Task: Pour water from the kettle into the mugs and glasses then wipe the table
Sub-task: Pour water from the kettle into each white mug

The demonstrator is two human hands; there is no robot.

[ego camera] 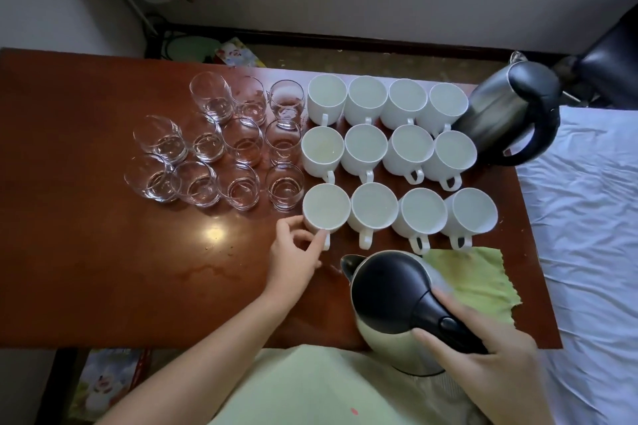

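Observation:
Several white mugs [371, 205] stand in three rows on the brown table [86, 252]. Left of them, several clear glasses [241, 145] are clustered. My left hand [293, 259] pinches the handle of the front-left mug [326, 207]. My right hand [490, 352] grips the black handle of a steel kettle [390, 300], held upright at the table's front edge with its spout toward the mugs. Under and behind that kettle lies a green cloth [480, 283].
A second steel kettle [507, 110] stands at the table's back right corner. A bed with a white sheet [587, 217] borders the table on the right. A wet smear [203, 272] shows on the table left of my left hand.

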